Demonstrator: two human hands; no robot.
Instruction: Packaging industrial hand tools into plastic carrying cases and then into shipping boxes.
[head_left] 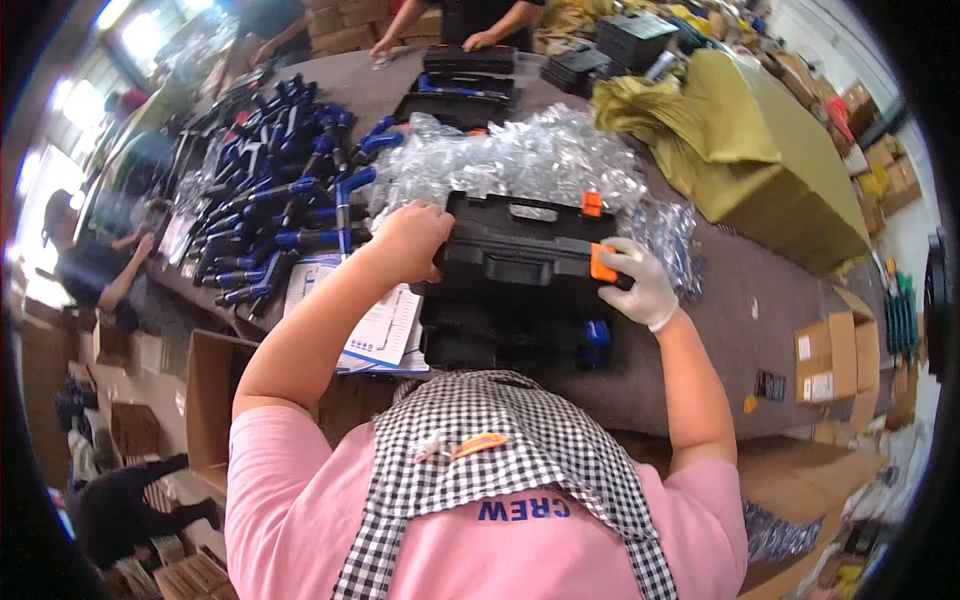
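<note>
Both hands are set well apart on one black case [470, 248], which is held near the table's front edge, straight ahead of the chest. By the bare left hand [412, 240] its left end is clasped, the fingers curled over the corner; by the gloved right hand [642, 288] its right end is gripped, with the thumb at an orange latch [602, 262]. Whether that latch is fastened cannot be told, since it is partly covered.

For a steady hold, both ends are best supported evenly, so that the carry handle [515, 268] between them lies level and neither corner is twisted. Pressure on the latch is best applied squarely with the thumb, while the far end is braced by the other hand. Fingertips should be clear of any seam where plastic edges meet.

Nearer the body lies a dark moulded part [480, 335] with a blue piece [597, 335] at its right; whether it is joined to the case cannot be made out. Care is called for on the left, where printed sheets [385, 335] could be creased, and behind, where clear plastic packets [500, 160] could be caught under the case.
</note>
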